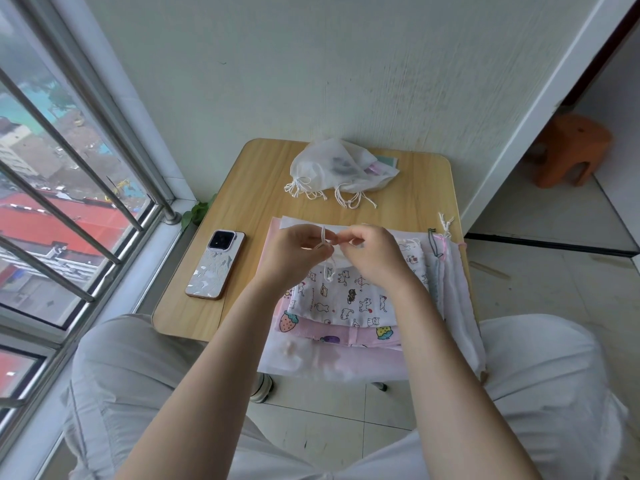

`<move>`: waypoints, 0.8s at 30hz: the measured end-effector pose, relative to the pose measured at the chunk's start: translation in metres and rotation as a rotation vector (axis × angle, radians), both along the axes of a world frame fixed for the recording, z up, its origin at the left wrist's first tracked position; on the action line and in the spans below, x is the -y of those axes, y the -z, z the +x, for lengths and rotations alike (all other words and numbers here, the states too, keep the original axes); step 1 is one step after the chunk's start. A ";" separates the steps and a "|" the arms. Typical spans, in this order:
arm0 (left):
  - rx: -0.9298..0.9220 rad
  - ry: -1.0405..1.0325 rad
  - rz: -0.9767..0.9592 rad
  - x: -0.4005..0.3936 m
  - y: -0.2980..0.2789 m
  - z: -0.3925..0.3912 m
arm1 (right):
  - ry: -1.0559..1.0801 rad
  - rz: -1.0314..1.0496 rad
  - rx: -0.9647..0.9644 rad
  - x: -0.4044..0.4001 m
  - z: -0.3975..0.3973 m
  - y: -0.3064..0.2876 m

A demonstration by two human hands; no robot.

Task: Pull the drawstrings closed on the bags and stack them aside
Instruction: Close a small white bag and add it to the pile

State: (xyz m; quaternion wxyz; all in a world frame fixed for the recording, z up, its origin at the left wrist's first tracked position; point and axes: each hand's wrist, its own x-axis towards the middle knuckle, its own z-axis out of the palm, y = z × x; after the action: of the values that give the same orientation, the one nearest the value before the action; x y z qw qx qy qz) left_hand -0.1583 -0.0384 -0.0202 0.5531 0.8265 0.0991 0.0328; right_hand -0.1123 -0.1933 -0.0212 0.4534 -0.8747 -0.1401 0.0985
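White cotton drawstring (324, 237) pinched upright in left hand (294, 252); right hand (372, 252) pinching cat-print cloth bag (349, 296), topmost of flat pile on wooden bench (249, 188). Behind, translucent white bags (341, 166) cinched and stacked. Judged early: several bags remaining.

The small table (242, 188) stands against the wall, window to its left. At the far edge lie the closed bags (341, 169), strings toward the person. A phone (215, 265) lies on the left side. To its right sits the pile of flat bags (346, 306), overhanging the near edge. Both hands, left hand (294, 254) and right hand (374, 254), meet above the pile, pinching the drawstring (323, 235) of the top bag (349, 299). A stool (568, 150) stands far right, on the floor.
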 end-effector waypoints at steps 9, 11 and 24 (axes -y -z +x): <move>0.145 -0.048 0.190 -0.005 -0.001 0.001 | -0.095 0.155 -0.206 -0.006 0.001 -0.007; 0.137 -0.060 0.188 -0.005 0.002 0.001 | -0.114 0.145 -0.242 -0.007 0.000 -0.007; 0.102 -0.083 -0.032 -0.001 0.012 -0.006 | -0.093 0.219 -0.497 -0.006 0.004 0.006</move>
State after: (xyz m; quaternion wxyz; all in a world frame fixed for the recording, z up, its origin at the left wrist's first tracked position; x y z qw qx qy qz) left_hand -0.1643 -0.0371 -0.0322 0.5689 0.8099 0.1055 0.0964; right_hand -0.1085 -0.1878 -0.0273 0.5606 -0.7621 -0.0743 0.3154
